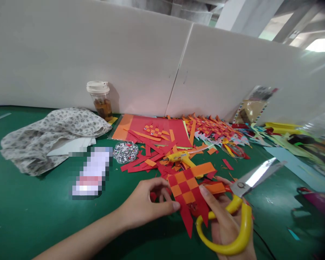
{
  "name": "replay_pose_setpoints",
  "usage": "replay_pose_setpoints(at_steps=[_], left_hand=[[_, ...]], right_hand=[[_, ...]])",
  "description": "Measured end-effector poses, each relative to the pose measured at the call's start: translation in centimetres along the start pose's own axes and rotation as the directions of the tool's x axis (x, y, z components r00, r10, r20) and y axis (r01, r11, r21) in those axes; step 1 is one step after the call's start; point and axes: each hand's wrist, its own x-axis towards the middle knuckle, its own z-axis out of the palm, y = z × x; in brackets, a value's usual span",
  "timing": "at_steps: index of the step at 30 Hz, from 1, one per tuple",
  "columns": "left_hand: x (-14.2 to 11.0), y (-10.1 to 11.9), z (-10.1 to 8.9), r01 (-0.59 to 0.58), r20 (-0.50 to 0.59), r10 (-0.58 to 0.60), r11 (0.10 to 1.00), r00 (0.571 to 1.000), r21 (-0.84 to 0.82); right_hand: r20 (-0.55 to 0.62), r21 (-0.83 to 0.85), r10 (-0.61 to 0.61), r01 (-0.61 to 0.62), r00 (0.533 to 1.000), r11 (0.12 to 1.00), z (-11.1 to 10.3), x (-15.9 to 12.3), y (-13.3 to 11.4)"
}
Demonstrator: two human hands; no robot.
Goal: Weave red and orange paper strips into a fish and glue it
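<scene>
A woven checkerboard piece of red and orange paper strips (184,187) is held up in front of me, with loose strip ends sticking out at the right and pointed red ends hanging down. My left hand (154,202) pinches its left edge, the thumb in front and the fingers curled behind. On the right side, my right hand (224,220) grips the piece with its thumb on the front. That same hand also carries yellow-handled scissors (239,211), their blades pointing up and to the right. Part of the right fingers is hidden behind the paper and handles.
Behind my hands lie a yellow glue gun (182,157), red strips (148,159) and a round container of googly eyes (125,151). Finished woven paper fish (211,126) are piled farther back. A lidded drink cup (100,101), patterned cloth (54,133) and blurred-out phone-like object (92,171) are at left.
</scene>
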Motion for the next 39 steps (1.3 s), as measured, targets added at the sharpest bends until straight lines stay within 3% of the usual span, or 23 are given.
replay_pose_setpoints(at_steps=[3, 6, 11, 13, 16, 20, 25, 32, 39], left_hand=[[0.1, 0.0, 0.2, 0.14, 0.103, -0.129, 0.984, 0.986, -0.109], [0.4, -0.3, 0.1, 0.183, 0.043, -0.178, 0.971, 0.983, -0.156], [0.8, -0.9, -0.4, 0.122, -0.092, -0.135, 0.984, 0.986, -0.133], [0.8, -1.0, -0.5, 0.103, -0.113, -0.115, 0.989, 0.987, -0.107], [0.7, -1.0, -0.4, 0.075, -0.125, -0.082, 0.995, 0.989, -0.058], [0.5, -0.8, 0.0, 0.024, -0.139, -0.02, 0.999, 0.99, 0.028], [0.4, -0.9, 0.3, -0.005, -0.151, 0.028, 0.989, 0.988, 0.151], [0.3, -0.8, 0.6, -0.018, -0.155, 0.057, 0.97, 0.986, 0.243], [-0.1, -0.7, 0.6, -0.028, -0.163, 0.067, 0.973, 0.984, 0.23]], right_hand=[[0.052, -0.027, 0.052, -0.051, 0.997, 0.998, 0.2, 0.0, -0.3], [-0.003, -0.027, 0.073, -0.073, 0.997, 0.997, 0.2, 0.1, -0.8], [-0.115, 0.036, 0.04, -0.036, 0.992, 0.999, -0.2, 0.1, -2.4], [-0.068, -0.016, 0.025, -0.027, 0.997, 1.0, -0.2, 0.0, -2.9], [0.111, -0.133, 0.062, -0.047, 0.992, 0.99, 0.4, -0.5, -3.0], [0.253, -0.122, 0.102, -0.073, 0.962, 0.99, 1.2, -1.3, -2.0], [0.281, -0.158, 0.093, -0.05, 0.955, 0.986, 1.2, -2.1, -1.2], [0.312, -0.252, -0.004, 0.087, 0.95, 0.964, 0.7, -1.9, -0.8], [0.255, -0.285, -0.044, 0.119, 0.966, 0.951, 0.7, -1.7, -0.9]])
